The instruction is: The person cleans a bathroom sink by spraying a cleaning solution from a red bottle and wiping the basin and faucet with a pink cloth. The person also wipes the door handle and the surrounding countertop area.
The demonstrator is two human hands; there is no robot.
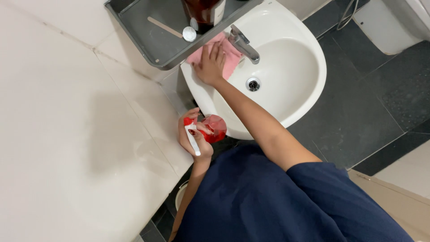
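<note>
— Pink cloth (228, 56), at upper centre of the frame, on the back rim of the white sink (304, 96), just left of the metal tap (244, 43)?

— Yes. Pressed flat under the right hand (209, 66), fingers spread on top, palm down; not closed around the cloth, only lying on it. Arm stretched from lower centre up across the basin.

— And the left hand (193, 138)?

— Lower, at centre left, beside the sink's front edge. Closed firmly around a red spray bottle (214, 128), with the white trigger (193, 140) under the fingers. Bottle held tilted, apart from the sink, near the pale tiled wall (67, 134).

— Seen around the sink?

— Grey shelf (148, 42) at upper left, touching the wall above the basin. On it, a flat wooden stick (165, 27), a small white round cap (189, 34) and a dark brown bottle (204, 11), partly cut by the top border. Round drain (253, 84) in the middle of the basin. Dark grey floor tiles (358, 103) at right. Navy blue shirt (277, 201) filling the bottom of the frame.
</note>
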